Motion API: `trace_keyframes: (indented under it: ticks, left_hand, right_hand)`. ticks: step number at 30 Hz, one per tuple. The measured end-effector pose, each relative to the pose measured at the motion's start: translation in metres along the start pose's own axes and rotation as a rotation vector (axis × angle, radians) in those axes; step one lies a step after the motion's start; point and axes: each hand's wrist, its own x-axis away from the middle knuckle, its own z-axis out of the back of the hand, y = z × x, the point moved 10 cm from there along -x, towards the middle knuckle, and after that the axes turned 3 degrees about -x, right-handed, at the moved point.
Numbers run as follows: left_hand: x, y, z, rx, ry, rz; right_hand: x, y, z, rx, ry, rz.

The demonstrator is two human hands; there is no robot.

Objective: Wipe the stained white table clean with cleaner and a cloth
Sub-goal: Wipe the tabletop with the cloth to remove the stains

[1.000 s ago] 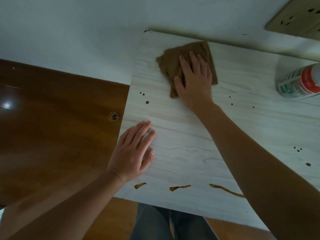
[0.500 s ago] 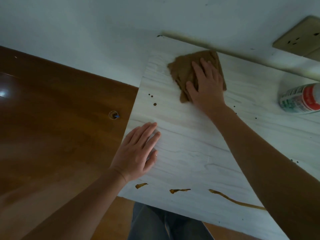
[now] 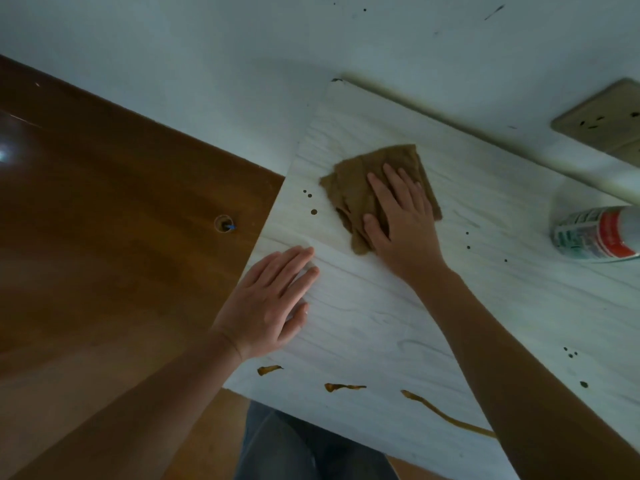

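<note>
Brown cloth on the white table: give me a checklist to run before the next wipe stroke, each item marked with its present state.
1. Right hand flat on the brown cloth: ok.
2. Left hand braced on the white table, clear of the cloth: ok.
3. Dark drops left of the cloth wiped: not ok.
4. Brown streaks along the near edge wiped: not ok.
5. Cleaner can outside the wiping path: ok, it lies far right.
6. Cleaner already on the remaining stains: cannot tell.
</note>
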Motion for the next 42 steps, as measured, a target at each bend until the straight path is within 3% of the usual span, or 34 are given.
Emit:
trace_keyframes:
  ticks: [11, 17, 20, 24, 28, 32, 37, 42]
  left_hand:
    - [0.001, 0.0, 0.001, 0.039, 0.025, 0.0]
    - [0.001, 0.0, 0.001, 0.04, 0.021, 0.007]
    - [0.0, -0.001, 0.002, 0.045, 0.018, 0.01]
    - [0.0, -0.001, 0.001, 0.047, 0.017, 0.011]
    - [0.0, -0.001, 0.003, 0.052, 0.029, 0.01]
    - [0.0, 0.0, 0.003, 0.051, 0.025, 0.009]
    - [0.0, 0.0, 0.005, 0.043, 0.033, 0.008]
    - [-0.001, 0.0, 0.004, 0.037, 0.035, 0.01]
  right_hand:
    - [-0.113, -0.013, -0.001, 0.048, 0.072, -0.257]
    - [-0.049, -0.067, -0.024, 0.053, -0.024, 0.115]
    - [-0.006, -0.05, -0.023, 0.016, -0.065, 0.175]
    - [0.002, -0.006, -0.004, 0.039, -0.061, 0.091]
    - [-0.056, 0.022, 0.015, 0.047, 0.017, -0.077]
    - [-0.107, 0.007, 0.003, 0.083, 0.032, -0.239]
    - [-0.066, -0.047, -0.018, 0.102, -0.016, 0.018]
    - [0.005, -0.032, -0.019, 0.052, -0.091, 0.143]
